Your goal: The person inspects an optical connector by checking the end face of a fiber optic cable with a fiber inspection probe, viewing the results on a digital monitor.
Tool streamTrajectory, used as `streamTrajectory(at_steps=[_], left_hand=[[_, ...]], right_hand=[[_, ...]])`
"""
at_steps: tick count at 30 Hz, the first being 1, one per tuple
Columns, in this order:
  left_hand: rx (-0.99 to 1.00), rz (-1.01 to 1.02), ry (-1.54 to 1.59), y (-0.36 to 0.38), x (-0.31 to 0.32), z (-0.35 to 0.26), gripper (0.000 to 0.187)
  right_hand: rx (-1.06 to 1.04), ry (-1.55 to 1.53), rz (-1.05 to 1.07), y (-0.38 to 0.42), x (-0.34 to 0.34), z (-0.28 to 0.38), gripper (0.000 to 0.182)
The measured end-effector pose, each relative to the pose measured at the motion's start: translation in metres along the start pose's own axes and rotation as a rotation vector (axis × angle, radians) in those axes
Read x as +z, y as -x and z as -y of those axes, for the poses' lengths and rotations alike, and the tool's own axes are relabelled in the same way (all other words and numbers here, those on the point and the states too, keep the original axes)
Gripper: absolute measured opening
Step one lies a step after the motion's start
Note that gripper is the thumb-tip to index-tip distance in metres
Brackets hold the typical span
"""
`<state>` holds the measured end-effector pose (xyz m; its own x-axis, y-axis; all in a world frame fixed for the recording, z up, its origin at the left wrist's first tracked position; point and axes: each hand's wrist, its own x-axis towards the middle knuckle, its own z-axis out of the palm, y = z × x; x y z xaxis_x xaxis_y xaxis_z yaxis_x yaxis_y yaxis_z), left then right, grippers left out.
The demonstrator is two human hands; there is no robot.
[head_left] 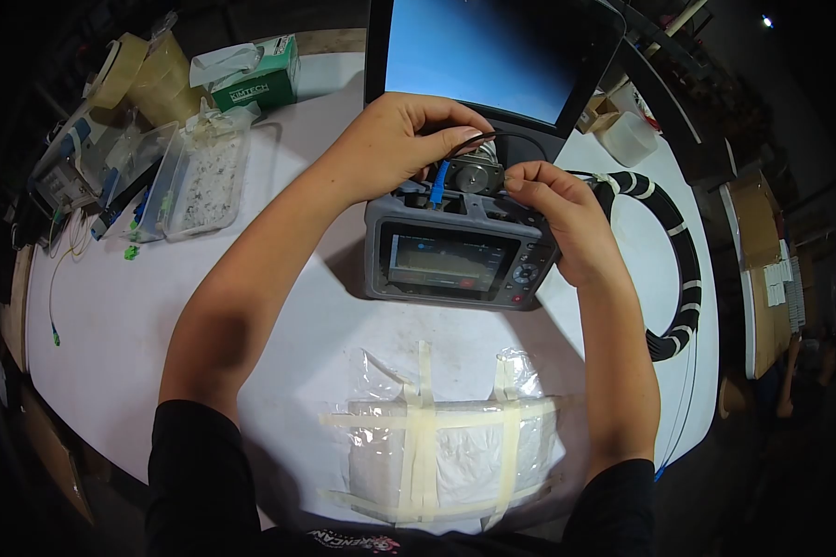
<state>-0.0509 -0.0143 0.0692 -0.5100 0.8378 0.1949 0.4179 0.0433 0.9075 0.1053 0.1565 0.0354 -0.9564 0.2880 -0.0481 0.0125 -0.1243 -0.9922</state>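
A grey fusion splicer with a lit screen and round buttons stands on the table in front of me. My left hand reaches over its top, thumb and forefinger pinched on a thin black cable that arcs to the right. Below those fingers a blue fiber connector stands upright at the splicer's top. My right hand is at the splicer's upper right, thumb and forefinger pressed together beside a round metal cap. Whatever lies between those fingertips is too small to make out.
Behind the splicer rises a monitor. A coil of black cable lies to the right. At left are a plastic tray, a Kimtech wipes box and tape rolls. A taped clear sheet covers the near table.
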Motion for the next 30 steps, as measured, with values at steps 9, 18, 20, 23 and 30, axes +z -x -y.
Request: streamTrajectory(at_steps=[9, 18, 20, 23, 30], left_hand=[[0.011, 0.011, -0.003, -0.001, 0.000, 0.002, 0.021], [-0.096, -0.026, 0.004, -0.001, 0.003, -0.013, 0.019], [-0.087, -0.042, -0.032, -0.001, 0.004, -0.014, 0.021], [0.034, -0.102, 0.078, -0.001, 0.008, -0.001, 0.020], [0.010, 0.020, 0.020, -0.001, 0.000, -0.001, 0.021]], right_hand=[[0.043, 0.016, -0.011, -0.001, 0.000, 0.001, 0.025], [0.051, 0.020, -0.024, 0.001, 0.003, 0.001, 0.023], [0.058, 0.004, -0.067, 0.002, 0.006, 0.002, 0.022], [0.057, -0.017, -0.055, 0.000, 0.004, -0.001, 0.020], [0.037, -0.003, -0.030, -0.001, 0.001, -0.003, 0.017]])
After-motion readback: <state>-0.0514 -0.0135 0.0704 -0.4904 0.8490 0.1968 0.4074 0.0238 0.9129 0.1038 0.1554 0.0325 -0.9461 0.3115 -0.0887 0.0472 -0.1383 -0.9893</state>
